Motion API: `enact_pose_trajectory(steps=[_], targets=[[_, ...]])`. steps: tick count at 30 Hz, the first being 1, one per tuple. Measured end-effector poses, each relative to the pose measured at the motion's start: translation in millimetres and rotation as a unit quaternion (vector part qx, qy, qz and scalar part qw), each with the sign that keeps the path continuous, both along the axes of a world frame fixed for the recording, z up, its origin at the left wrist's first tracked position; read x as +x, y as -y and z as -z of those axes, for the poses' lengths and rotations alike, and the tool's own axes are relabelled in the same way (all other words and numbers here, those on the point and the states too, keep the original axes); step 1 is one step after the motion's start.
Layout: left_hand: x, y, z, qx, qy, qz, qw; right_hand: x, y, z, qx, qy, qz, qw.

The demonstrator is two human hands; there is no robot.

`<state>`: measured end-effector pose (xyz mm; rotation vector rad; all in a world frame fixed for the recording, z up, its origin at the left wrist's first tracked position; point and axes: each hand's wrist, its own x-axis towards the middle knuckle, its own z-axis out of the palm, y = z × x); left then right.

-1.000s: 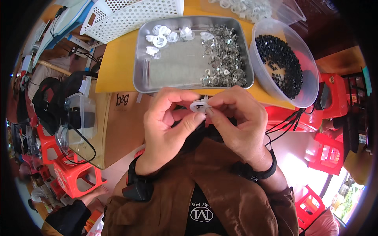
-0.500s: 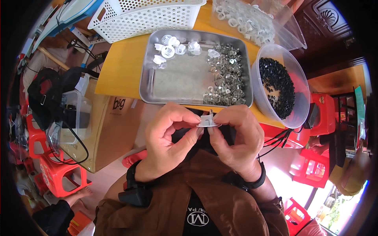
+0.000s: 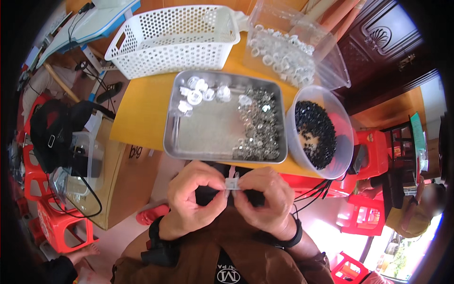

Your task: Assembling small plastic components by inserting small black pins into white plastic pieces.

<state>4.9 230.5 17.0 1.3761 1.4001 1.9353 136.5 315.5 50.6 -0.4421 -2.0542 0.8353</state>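
Note:
Between the fingertips of both hands is a small white plastic part (image 3: 231,183). My left hand (image 3: 195,199) pinches its left side with thumb and forefinger, and my right hand (image 3: 266,198) grips the right side the same way. The fingers hide its edges. Just beyond the hands lies a shallow metal tray (image 3: 203,130). White round plastic pieces (image 3: 194,97) are grouped in its far left corner, and a heap of small shiny grey pieces (image 3: 262,130) covers its right side.
A round clear tub (image 3: 349,124) with tiny black pieces (image 3: 327,135) stands right of the tray. Behind are a white perforated basket (image 3: 177,59) and a clear box (image 3: 257,45) of whitish rings. The yellow table (image 3: 137,111) carries them. Red stools (image 3: 364,215) stand around.
The view has tilted, so the tray and tub appear lower. Both hands sit lower and farther left in the picture. The white part is turned differently, still pinched by both hands.

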Motion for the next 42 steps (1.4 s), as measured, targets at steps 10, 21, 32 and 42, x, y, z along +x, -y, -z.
enact_pose_trajectory(steps=[10, 21, 32, 42], targets=[[-5.3, 10.6, 11.3, -0.092, 0.119, 0.047, 0.988, 0.5, -3.9, -6.8, -0.088, 0.108, -0.054, 0.989], [-14.5, 11.1, 9.3, -0.024, 0.295, 0.192, 0.936, 5.1, -169.1, -98.6, -0.064, 0.074, 0.119, 0.988], [-18.0, 24.2, 13.3, -0.045, 0.336, 0.135, 0.931, -64.4, -138.1, 29.8, 0.238, 0.379, 0.098, 0.889], [-21.6, 21.7, 17.1, -0.028, 0.336, 0.107, 0.935, -52.1, -107.1, -6.4, -0.086, 0.3, 0.025, 0.95]])
